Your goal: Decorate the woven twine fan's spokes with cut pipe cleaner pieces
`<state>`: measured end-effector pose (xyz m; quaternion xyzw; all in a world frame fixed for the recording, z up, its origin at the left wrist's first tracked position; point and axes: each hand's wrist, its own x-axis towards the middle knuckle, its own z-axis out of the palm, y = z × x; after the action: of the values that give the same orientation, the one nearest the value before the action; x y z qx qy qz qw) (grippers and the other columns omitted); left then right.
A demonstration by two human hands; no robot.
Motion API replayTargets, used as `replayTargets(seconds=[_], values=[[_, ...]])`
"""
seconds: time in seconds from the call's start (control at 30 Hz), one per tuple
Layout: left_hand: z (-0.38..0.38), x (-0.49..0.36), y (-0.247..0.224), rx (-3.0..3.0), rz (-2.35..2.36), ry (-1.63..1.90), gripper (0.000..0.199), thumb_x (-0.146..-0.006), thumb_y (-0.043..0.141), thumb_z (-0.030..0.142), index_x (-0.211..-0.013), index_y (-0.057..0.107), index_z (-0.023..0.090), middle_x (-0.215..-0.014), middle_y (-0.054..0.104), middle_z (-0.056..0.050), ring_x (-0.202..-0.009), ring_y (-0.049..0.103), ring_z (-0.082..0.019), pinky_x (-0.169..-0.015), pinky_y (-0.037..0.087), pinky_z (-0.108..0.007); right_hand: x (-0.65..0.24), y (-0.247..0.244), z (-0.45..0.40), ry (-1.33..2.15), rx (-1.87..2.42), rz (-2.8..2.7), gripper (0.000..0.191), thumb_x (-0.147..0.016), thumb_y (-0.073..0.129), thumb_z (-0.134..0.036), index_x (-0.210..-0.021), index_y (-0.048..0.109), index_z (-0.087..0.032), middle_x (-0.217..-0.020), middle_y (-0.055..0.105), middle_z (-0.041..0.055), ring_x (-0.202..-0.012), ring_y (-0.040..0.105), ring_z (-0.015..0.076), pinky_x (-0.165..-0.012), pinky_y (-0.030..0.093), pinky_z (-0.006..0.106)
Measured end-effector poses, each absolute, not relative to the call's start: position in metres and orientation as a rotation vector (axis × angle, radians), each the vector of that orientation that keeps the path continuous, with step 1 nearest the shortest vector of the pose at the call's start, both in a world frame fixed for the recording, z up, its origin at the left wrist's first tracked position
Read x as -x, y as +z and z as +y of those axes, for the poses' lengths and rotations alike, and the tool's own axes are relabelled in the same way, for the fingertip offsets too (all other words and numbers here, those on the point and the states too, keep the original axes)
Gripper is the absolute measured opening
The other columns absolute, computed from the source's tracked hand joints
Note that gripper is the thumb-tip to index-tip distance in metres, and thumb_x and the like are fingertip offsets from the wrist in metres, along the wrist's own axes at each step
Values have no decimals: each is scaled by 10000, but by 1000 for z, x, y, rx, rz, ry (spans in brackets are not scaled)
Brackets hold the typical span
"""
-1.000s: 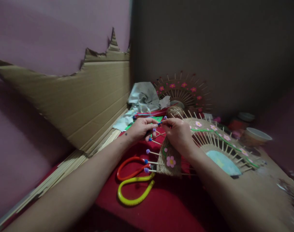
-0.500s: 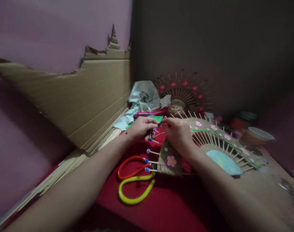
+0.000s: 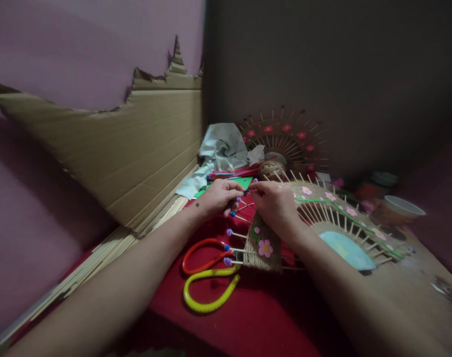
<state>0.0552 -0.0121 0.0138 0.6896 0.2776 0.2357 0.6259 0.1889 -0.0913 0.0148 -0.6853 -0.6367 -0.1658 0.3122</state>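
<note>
A fan-shaped craft piece of woven twine and thin sticks lies on the red-covered table, with pink flowers and a green vine on it. Blue and purple balls cap several stick ends, among them a purple ball. My left hand pinches at a small dark-blue piece near a stick tip. Over the woven band, my right hand has its thumb and forefinger closed at the same blue piece. Whether this piece is a ball or a wound strip is too small to tell.
Scissors with red and yellow handles lie in front. Behind are a twine ball, a grey cloth and a second flowered fan. A plastic bowl stands right. Cardboard and long sticks line the left.
Both hands keep pinching at the blue piece with only slight finger movement. A bit of green seen at a blue ball below my left hand no longer shows. The whole view has shifted slightly.
</note>
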Motion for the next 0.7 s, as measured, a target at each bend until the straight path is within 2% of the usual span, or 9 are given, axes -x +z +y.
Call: replayTargets(seconds=[0.23,0.43,0.7], values=[[-14,-55,16,-1610,657,535,74,-818,509,137,-790,578,134,-421,541,47,-258,413,-47,-302,257,-135,-189,15,-92,-398,1799,-1663,205,-789,556,-152,-859,744,-192,-842,742,77,-763,659,194,-710,428,286],[-13,-52,18,-1636,685,533,77,-794,527,154,-823,596,135,-409,511,53,-280,401,-54,-314,270,-148,-187,17,-93,-419,1819,-1685,195,-787,559,-159,-789,742,-227,-791,736,43,-733,639,176,-696,408,270],[-6,-42,27,-1785,630,571,93,-706,610,203,-713,638,115,-422,377,81,-378,299,-28,-381,206,-165,-184,18,-94,-434,1828,-1717,193,-788,562,-155,-753,740,-220,-801,731,43,-766,630,180,-722,398,276]])
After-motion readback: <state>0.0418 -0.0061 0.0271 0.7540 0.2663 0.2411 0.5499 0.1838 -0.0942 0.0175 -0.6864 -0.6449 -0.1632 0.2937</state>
